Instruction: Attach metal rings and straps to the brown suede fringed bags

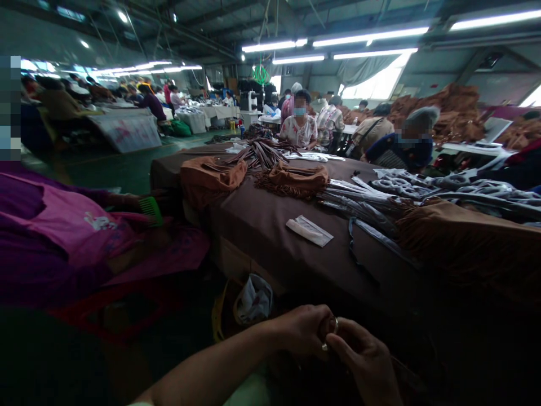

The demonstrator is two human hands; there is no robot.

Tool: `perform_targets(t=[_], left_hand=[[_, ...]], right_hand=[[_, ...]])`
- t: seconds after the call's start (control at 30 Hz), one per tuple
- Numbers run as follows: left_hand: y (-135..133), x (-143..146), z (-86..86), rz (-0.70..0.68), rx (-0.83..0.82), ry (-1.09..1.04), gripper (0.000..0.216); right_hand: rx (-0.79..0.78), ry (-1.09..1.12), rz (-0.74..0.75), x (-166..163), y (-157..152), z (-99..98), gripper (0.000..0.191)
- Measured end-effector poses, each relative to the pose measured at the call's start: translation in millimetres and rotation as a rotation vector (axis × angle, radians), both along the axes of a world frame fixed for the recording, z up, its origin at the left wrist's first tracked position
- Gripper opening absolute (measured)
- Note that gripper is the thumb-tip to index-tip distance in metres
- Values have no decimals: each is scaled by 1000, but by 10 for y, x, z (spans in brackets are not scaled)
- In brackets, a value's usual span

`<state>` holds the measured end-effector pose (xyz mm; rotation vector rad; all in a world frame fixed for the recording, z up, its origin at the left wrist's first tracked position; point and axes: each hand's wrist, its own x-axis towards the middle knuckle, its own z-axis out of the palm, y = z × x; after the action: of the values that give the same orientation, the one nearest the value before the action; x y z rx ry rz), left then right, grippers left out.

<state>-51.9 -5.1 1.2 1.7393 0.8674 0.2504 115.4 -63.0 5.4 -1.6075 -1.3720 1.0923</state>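
Observation:
Low at the table's near edge, my left hand (305, 331) and my right hand (364, 354) meet with fingers closed together. Between their fingertips shows a small shiny metal piece (336, 325), curved like part of a ring; its exact kind is too small and dark to tell. My left fingers wrap around it, while my right thumb and fingers pinch from the other side. Whatever hangs below the hands is lost in shadow. A clear plastic packet (310, 231) and a thin dark strap (353, 248) lie on the brown-covered table (253, 225) beyond them.
Brown fringed suede pieces (213, 172) and plastic-wrapped straps (359, 197) lie across the table. At left sits a co-worker in a pink apron (71, 220) with a green comb (151, 211). A white bag (253, 299) stands below the table edge. Other people work behind.

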Motion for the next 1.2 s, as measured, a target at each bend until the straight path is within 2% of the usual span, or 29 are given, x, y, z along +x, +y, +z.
perform_targets(t=[0.07,0.13,0.2,0.23,0.37,0.5,0.63,0.73,0.87,1.0,1.2], left_hand=[[1,-1,24,5,10,-34,50],[-6,6,46,-21,40,-98,49],[-20,14,49,-46,65,-152,43],[-29,18,39,-43,68,-166,41],[-51,34,-54,9,25,-169,39],[-27,46,-141,45,-61,-114,43],[22,67,-188,66,-119,-120,47],[52,78,-198,63,-191,-235,42],[75,63,-196,37,-260,-305,40],[78,62,-222,34,-311,-295,37],[39,59,-229,75,-445,-429,42]], right_hand=[[51,-27,32,54,58,10,48],[91,-9,159,97,95,37,45],[71,64,289,122,115,62,38],[43,108,309,129,122,69,37],[-95,236,284,140,153,73,37],[-162,325,259,130,175,68,39],[-151,314,228,104,191,12,41],[-87,262,201,89,208,-39,44],[-4,182,247,100,235,-30,40],[-30,200,266,110,272,15,36],[-140,329,178,75,287,7,38]])
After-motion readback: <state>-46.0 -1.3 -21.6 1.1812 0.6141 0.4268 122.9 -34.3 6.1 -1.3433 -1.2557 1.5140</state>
